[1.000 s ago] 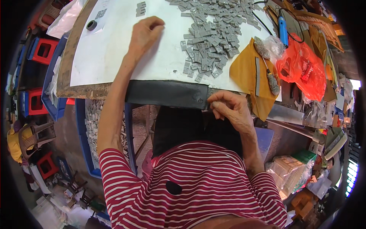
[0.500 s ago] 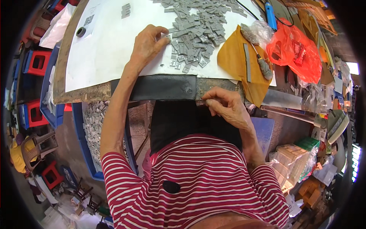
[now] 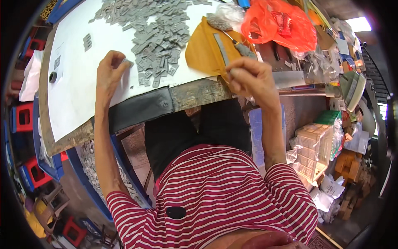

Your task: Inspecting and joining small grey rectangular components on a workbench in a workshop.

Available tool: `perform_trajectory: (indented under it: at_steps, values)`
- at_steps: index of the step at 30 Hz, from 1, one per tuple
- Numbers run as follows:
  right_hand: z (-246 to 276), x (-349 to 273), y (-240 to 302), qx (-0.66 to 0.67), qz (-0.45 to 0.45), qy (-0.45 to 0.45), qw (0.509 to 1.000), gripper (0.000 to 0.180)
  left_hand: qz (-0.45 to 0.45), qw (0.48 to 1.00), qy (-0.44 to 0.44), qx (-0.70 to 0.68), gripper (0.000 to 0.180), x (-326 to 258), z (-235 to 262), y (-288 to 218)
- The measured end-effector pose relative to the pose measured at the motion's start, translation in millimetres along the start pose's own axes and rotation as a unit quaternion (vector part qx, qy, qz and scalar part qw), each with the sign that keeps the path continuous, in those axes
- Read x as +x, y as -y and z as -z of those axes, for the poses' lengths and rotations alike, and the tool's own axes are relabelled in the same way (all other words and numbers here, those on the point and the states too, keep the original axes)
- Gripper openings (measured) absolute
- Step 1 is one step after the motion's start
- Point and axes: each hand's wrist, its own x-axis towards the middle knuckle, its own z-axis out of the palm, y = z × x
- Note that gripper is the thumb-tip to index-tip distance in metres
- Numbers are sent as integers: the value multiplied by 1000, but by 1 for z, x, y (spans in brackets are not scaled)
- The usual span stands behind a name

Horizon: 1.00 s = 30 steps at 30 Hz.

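A big heap of small flat grey pieces (image 3: 159, 29) lies on a white sheet (image 3: 78, 91) that covers the worktable. My left hand (image 3: 108, 74) rests on the sheet at the heap's near-left edge, its fingertips pinching one grey piece (image 3: 129, 63). My right hand (image 3: 250, 79) is raised over the table's front edge, beside a yellow envelope (image 3: 201, 52). Its fingers are pinched together on something small and pale that I can barely see. A grey metal strip (image 3: 222, 47) lies on the envelope.
An orange plastic bag (image 3: 282, 23) and clutter fill the table's right end. A black strip (image 3: 141, 108) lines the front edge, and a black ring (image 3: 52, 76) sits far left. Below are a blue tray of grey pieces (image 3: 89, 164), red stools (image 3: 23, 118) and stacked clear boxes (image 3: 313, 145).
My right hand has risen from the table's front edge and moved right toward the yellow envelope. My left hand stayed at the heap's edge while the view swung down.
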Motion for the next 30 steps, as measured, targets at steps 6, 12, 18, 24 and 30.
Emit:
perform_trajectory:
  at_steps: [6,12,18,24,30]
  values:
    - [49,52,-25,-161,63,-116,978,13,22,998,-7,-57,13,-15,-1,-4]
    - [51,82,-44,-379,187,-127,898,15,39,994,-53,-92,12,-35,-4,-8]
    - [34,100,-45,-497,287,-91,814,12,-78,988,-132,33,11,-45,-5,-16]
    - [34,121,-51,-571,286,-68,767,9,67,990,-121,-30,9,-59,-3,-44]
    - [40,128,-55,-606,315,-16,730,10,6,982,-155,-112,11,-67,-8,-48]
